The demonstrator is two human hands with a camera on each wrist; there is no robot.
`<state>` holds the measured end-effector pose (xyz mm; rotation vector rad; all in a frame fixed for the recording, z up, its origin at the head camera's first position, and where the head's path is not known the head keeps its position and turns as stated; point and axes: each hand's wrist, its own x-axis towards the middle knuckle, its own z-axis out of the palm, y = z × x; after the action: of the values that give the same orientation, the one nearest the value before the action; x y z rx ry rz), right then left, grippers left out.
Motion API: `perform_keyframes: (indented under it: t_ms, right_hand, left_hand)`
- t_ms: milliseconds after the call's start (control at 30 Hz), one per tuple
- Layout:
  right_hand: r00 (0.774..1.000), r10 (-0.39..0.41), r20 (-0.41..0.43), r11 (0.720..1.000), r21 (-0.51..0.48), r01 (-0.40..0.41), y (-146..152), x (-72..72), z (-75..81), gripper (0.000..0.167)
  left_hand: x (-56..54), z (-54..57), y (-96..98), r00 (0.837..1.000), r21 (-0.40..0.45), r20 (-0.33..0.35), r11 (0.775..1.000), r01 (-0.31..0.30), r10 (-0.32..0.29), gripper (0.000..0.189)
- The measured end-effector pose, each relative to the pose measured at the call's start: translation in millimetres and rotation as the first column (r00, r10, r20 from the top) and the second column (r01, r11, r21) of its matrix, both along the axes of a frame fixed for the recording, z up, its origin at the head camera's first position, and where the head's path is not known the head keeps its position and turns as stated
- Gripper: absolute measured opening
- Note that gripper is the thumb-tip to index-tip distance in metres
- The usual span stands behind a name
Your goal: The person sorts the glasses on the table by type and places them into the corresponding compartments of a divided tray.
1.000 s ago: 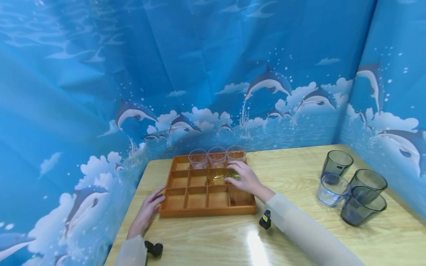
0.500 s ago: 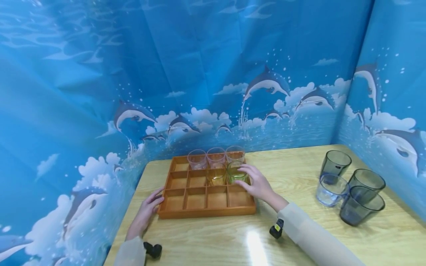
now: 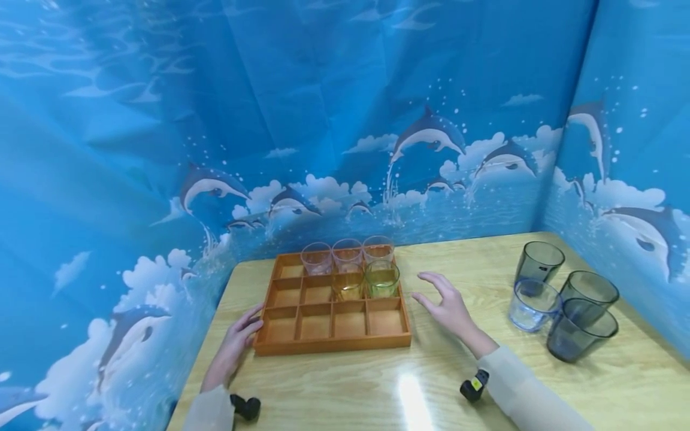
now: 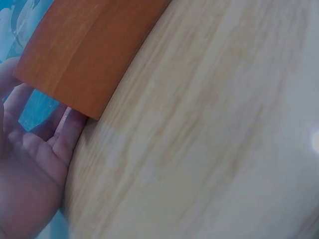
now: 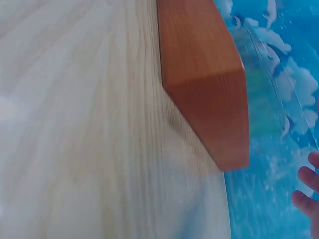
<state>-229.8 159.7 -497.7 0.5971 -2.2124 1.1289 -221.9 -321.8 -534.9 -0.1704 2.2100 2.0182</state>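
Note:
A divided wooden tray [image 3: 331, 345] lies on the table in the head view. Three pinkish clear glasses [image 3: 317, 261] stand in its back row. In the middle row are a yellow glass [image 3: 348, 286] and, at the right end, a green glass [image 3: 382, 280]. My left hand [image 3: 235, 342] rests against the tray's left side, fingers nearly straight; in the left wrist view its fingers touch the tray corner [image 4: 75, 59]. Off the tray's right side, my right hand [image 3: 447, 308] hovers with fingers spread, holding nothing. Only its fingertips [image 5: 305, 199] appear in the right wrist view.
On the right of the table [image 3: 334, 395] stand a clear bluish glass [image 3: 530, 308] and three dark grey glasses [image 3: 579, 335], close together. A blue dolphin-print sheet [image 3: 323, 120] hangs behind and beside the table.
My right hand has let go of the green glass in the middle row and moved right, away from the tray. The left hand has stayed at the tray's side.

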Motion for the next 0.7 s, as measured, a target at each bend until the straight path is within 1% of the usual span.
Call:
perform_keyframes:
  t_ms: [167, 267, 433, 567, 633, 700]
  right_hand:
    - [0.994, -0.08, 0.071, 0.995, -0.052, 0.084, 18.8, 11.2, -0.9, 0.047]
    - [0.989, -0.12, 0.086, 0.988, -0.085, 0.127, 27.2, 18.0, -1.8, 0.049]
    - [0.973, -0.209, 0.099, 0.961, -0.162, 0.223, 38.8, 29.2, -4.3, 0.052]
    - [0.95, -0.279, 0.137, 0.93, -0.207, 0.303, 48.4, 38.2, -4.5, 0.056]
    - [0.941, -0.295, 0.164, 0.921, -0.211, 0.326, 52.6, 43.1, -5.7, 0.06]
    - [0.935, -0.295, 0.198, 0.92, -0.206, 0.334, 55.8, 48.3, -7.7, 0.066]
  left_hand:
    - [-0.7, -0.5, 0.7, 1.0, 0.002, -0.005, 1.0, -0.005, 0.005, 0.054]
    - [-1.2, -0.5, 1.0, 1.0, -0.005, -0.004, 1.0, -0.009, 0.009, 0.054]
    - [-1.4, -0.2, 0.6, 1.0, -0.021, -0.008, 1.0, -0.01, 0.009, 0.054]
    - [-1.5, -0.8, 0.3, 1.0, -0.022, -0.014, 1.0, -0.007, 0.006, 0.054]
    - [-1.4, -1.0, 0.5, 1.0, -0.016, -0.011, 1.0, -0.012, 0.012, 0.053]
    - [-1.2, -0.9, 0.3, 1.0, -0.014, -0.009, 1.0, -0.01, 0.01, 0.053]
